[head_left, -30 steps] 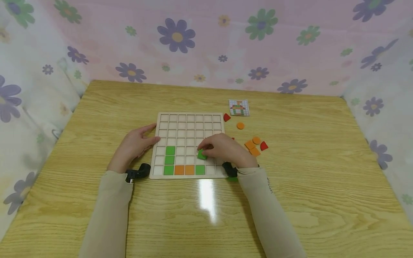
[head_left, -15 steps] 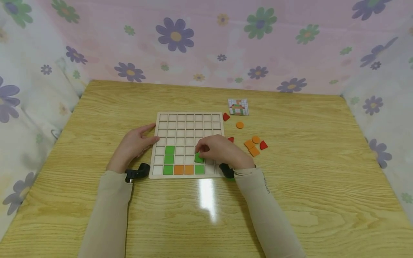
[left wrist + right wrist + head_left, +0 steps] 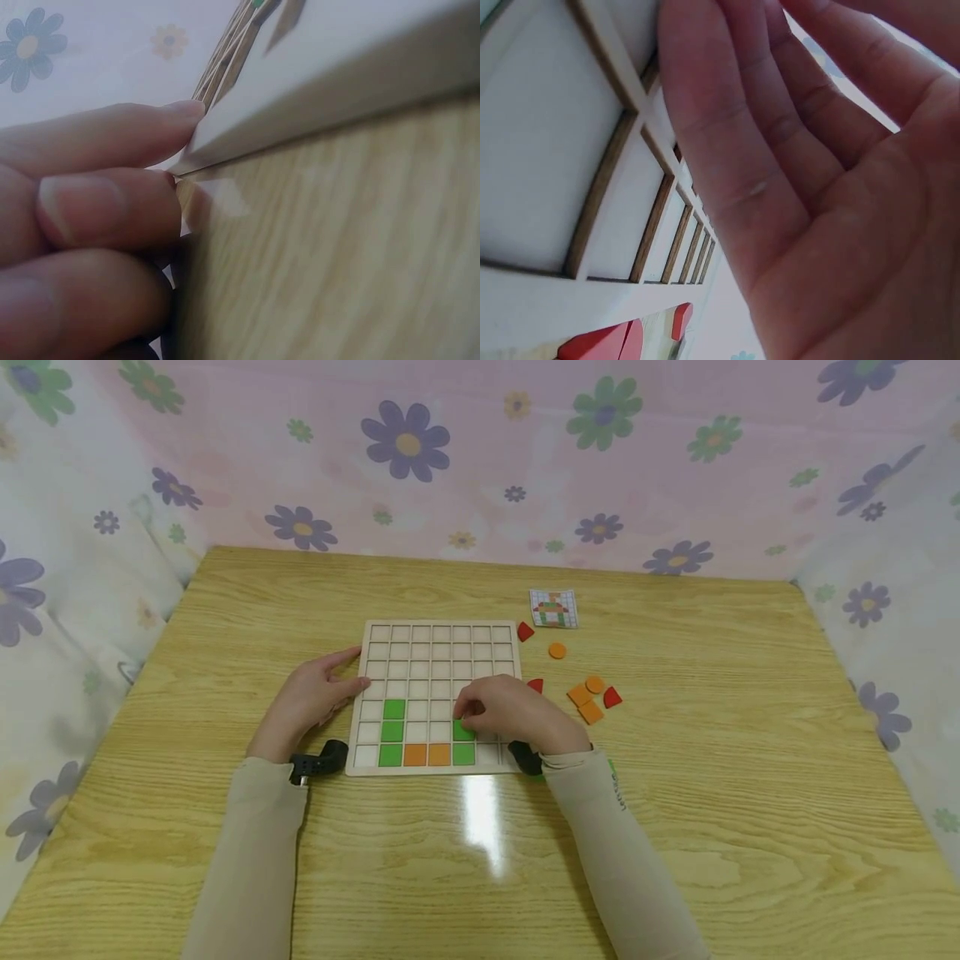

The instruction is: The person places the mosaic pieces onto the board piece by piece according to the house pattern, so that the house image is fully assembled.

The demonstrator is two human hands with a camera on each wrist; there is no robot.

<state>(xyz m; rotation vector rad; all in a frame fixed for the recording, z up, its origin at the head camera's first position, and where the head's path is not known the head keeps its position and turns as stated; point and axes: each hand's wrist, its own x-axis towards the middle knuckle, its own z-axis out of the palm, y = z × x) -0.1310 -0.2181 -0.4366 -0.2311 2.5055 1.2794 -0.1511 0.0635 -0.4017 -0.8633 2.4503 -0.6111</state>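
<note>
A wooden grid board (image 3: pixel 431 771) lies flat on the table. My left hand (image 3: pixel 311 697) holds its left edge, the thumb on the rim; in the left wrist view the other fingers curl beside the board's side (image 3: pixel 322 112). My right hand (image 3: pixel 510 706) pinches a green square tile (image 3: pixel 461 732) that lies in a cell just above another green tile (image 3: pixel 463 754). Two orange tiles (image 3: pixel 427 755) and a column of green tiles (image 3: pixel 393 731) fill cells to the left. In the right wrist view the right fingers hide the tile.
A small pattern card (image 3: pixel 554 609) lies beyond the board's right corner. Right of the board are red quarter-round pieces (image 3: pixel 612 697), orange discs (image 3: pixel 557 651) and orange squares (image 3: pixel 591 712). Green pieces (image 3: pixel 538 777) show partly behind the right wrist.
My right hand has moved slightly left and down. The green tile it pinches was tilted and now lies level in its cell. My left hand has kept its place.
</note>
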